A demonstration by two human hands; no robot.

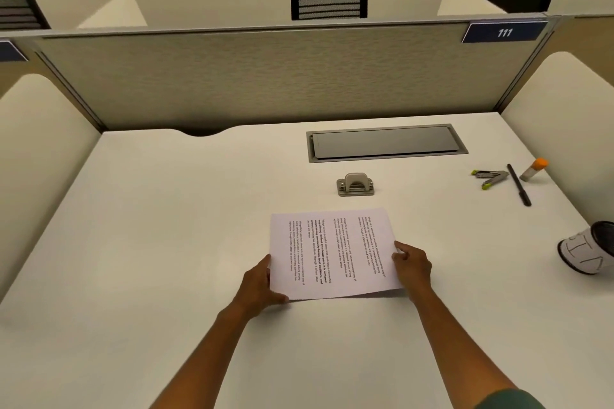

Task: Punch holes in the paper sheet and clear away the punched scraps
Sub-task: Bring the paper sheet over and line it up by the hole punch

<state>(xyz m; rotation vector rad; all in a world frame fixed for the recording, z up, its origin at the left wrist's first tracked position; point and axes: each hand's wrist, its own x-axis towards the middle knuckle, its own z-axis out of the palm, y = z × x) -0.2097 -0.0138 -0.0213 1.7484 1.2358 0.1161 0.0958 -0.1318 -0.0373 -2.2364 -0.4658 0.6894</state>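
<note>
A white printed paper sheet point(335, 252) lies sideways on the white desk point(166, 242), its near edge lifted slightly. My left hand point(260, 282) grips the sheet's left edge near the front corner. My right hand point(413, 264) pinches its right edge. A small grey metal hole punch point(355, 184) stands on the desk just beyond the sheet, apart from it. No punched scraps are visible.
A stapler with green tips point(490, 176), a black pen point(519, 184) and an orange-capped glue stick point(534, 169) lie at the far right. A white cup point(588, 247) lies tipped at the right edge. A grey cable hatch point(387, 142) sits near the partition wall point(282, 76).
</note>
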